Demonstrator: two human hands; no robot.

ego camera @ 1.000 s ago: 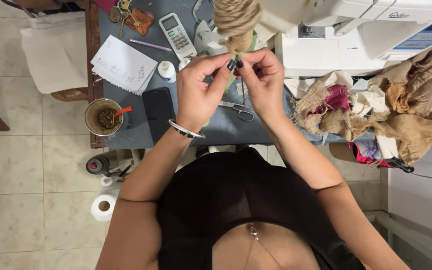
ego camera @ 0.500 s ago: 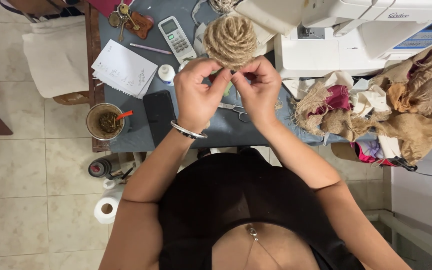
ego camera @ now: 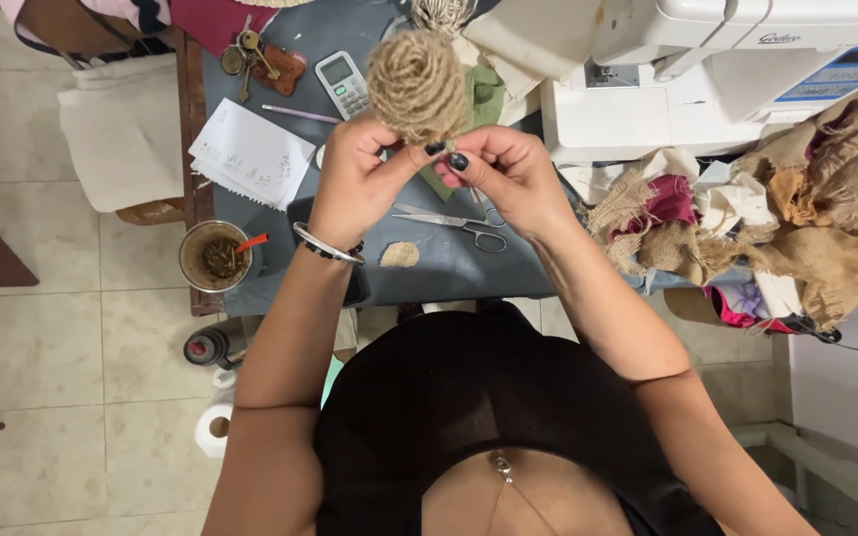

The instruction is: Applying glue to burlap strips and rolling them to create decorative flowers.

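Both hands are raised above the middle of the table (ego camera: 429,273), holding a rolled burlap rosette (ego camera: 416,86) between them. The left hand (ego camera: 357,179) grasps the rosette from below on its left side, its fingers curled up around the base of the coil; a bangle and a dark bead bracelet (ego camera: 328,245) sit at that wrist. The right hand (ego camera: 508,171) meets it from the right, thumb and forefinger with dark nails pinching the rosette's lower edge, so each grip is clenched on the same piece. The rosette stands upright above the fingertips, its spiral face turned toward the camera, and it hides part of a green cloth (ego camera: 486,94) behind it. Just below the hands a pair of scissors (ego camera: 461,224) lies flat on the grey table, and a small round burlap disc (ego camera: 399,255) rests near the table's near edge. Farther left lie a sheet of white paper (ego camera: 250,156), a pen (ego camera: 300,114), a small calculator (ego camera: 341,83) and a bunch of keys (ego camera: 255,55). A cup with a red straw (ego camera: 216,255) stands at the table's left near corner. To the right is a white sewing machine (ego camera: 707,74), with a heap of burlap and fabric scraps (ego camera: 777,223) in front of it.
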